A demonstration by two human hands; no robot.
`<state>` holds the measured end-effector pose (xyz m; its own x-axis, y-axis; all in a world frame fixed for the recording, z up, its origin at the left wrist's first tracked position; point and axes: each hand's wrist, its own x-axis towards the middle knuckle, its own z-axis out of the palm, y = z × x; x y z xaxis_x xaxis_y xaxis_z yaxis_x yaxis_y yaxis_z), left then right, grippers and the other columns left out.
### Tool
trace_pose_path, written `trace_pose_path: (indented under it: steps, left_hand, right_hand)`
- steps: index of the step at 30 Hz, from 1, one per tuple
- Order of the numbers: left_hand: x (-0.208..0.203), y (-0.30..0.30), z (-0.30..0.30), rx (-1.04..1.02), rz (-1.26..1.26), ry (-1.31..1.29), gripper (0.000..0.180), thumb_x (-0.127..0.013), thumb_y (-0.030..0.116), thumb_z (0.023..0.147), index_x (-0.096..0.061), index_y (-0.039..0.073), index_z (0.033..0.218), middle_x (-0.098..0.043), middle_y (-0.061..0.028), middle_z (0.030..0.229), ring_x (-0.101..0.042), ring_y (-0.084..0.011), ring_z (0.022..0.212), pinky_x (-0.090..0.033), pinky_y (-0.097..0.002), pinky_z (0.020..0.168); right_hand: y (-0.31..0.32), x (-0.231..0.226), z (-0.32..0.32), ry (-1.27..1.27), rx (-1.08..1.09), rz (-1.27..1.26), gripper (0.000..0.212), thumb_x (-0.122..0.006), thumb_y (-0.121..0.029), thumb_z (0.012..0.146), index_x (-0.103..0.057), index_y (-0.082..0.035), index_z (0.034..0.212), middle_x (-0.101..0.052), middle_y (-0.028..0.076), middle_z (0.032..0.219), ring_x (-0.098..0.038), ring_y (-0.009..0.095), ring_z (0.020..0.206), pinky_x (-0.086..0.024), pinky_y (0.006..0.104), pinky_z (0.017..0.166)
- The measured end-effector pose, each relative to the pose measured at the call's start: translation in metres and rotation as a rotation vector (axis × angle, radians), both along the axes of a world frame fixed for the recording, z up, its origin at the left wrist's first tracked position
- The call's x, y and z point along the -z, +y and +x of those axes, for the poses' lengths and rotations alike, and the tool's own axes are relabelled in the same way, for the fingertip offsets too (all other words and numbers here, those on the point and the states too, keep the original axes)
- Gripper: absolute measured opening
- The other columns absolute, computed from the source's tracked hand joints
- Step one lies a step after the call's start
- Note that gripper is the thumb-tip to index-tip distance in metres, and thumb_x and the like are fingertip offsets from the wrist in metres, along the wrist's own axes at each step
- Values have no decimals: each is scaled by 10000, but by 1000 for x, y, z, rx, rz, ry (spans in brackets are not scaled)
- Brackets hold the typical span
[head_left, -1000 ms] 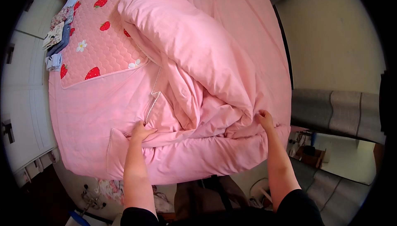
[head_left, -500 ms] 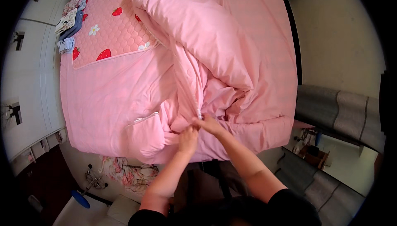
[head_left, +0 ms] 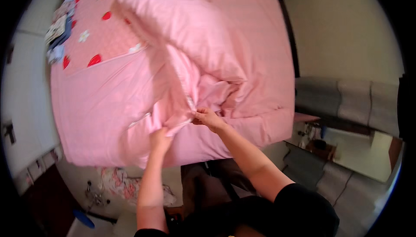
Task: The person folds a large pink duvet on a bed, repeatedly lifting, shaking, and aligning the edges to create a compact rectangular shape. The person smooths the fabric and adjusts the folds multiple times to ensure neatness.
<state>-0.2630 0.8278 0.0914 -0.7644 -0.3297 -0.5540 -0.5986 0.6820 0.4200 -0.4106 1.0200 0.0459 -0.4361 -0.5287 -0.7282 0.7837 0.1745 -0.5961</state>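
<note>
A pink duvet (head_left: 182, 24) lies bunched across the bed, its puffy part reaching toward the far side. From it, loose folds of the pink duvet cover (head_left: 173, 98) run down to the bed's near edge. My right hand (head_left: 207, 118) pinches the cover's edge, where a thin whitish strip shows. To the left and slightly nearer, my left hand (head_left: 160, 139) is closed on the same cloth, its fingers partly hidden by it. A short span of cover stretches between both hands. A turned-up flap with white edging lies beside my left hand.
Under the duvet is a pink sheet (head_left: 99, 102). A quilted strawberry-patterned mat (head_left: 108, 33) lies at the far left, with folded clothes (head_left: 58, 31) along its edge. White cabinets (head_left: 30, 94) stand left. Flowered cloth (head_left: 121, 183) lies below the bed, and grey curtains (head_left: 346, 102) hang right.
My hands have drawn apart, the left going left with the cover and the right staying on its edge. The whole view has shifted, so the bed sits further left.
</note>
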Motion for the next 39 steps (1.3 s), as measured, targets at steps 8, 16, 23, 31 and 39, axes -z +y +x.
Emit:
trace_pose_path:
  steps: [8,16,23,31,39]
  left_hand:
    - [10,-78,14,-164,-138,76,407,-684,207,771,-605,-22,1098,-655,-220,988,-622,-387,928,-481,-425,818]
    - [38,-112,-6,-657,271,170,369,-601,163,863,-585,-46,1167,-657,-129,1064,-630,-223,976,-480,-332,808]
    - [3,-133,23,-1143,643,379,439,-549,225,919,-518,-68,1245,-608,-149,1181,-597,-247,1063,-463,-345,911]
    - [-117,-191,22,-974,489,475,439,-530,242,942,-533,-107,1208,-596,-165,1192,-586,-239,1080,-444,-354,942]
    - [-246,-274,17,-988,806,666,387,-457,257,968,-557,-32,1207,-604,-147,1202,-578,-244,1110,-438,-383,968]
  right_hand:
    - [223,46,-139,724,346,904,241,-595,-109,807,-670,-11,1014,-684,155,930,-651,218,852,-498,325,777]
    - [255,69,-234,596,162,1037,678,-689,-423,770,-527,63,1215,-647,186,969,-631,238,790,-506,335,712]
    - [253,-33,-214,425,-345,935,897,-728,-515,703,-432,90,1295,-624,184,1060,-624,246,877,-500,371,744]
    - [323,-178,-222,491,202,366,291,-724,-282,812,-664,-31,947,-637,-13,737,-568,91,619,-430,232,543]
    - [291,-332,-255,590,492,72,395,-573,-325,922,-560,-6,1154,-629,127,1082,-637,245,930,-546,425,777]
